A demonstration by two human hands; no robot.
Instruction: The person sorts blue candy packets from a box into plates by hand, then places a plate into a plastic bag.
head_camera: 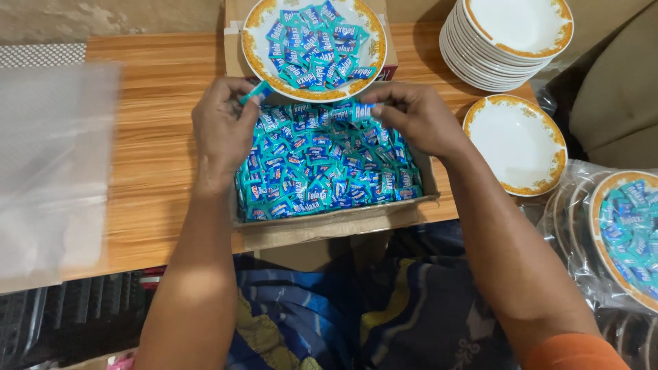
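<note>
Candy sachets [329, 164] fill box [329, 223] w/ plate [257, 58] atop; both hands' fingers [255, 99] pinch one each.

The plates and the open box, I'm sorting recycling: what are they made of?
The plates look like glazed ceramic, possibly melamine: glossy white faces, orange-gold printed rims. The open box looks like plain matte cardboard: brown, with a soft bent front flap. The sweets inside wear shiny plastic film wrappers.
</note>
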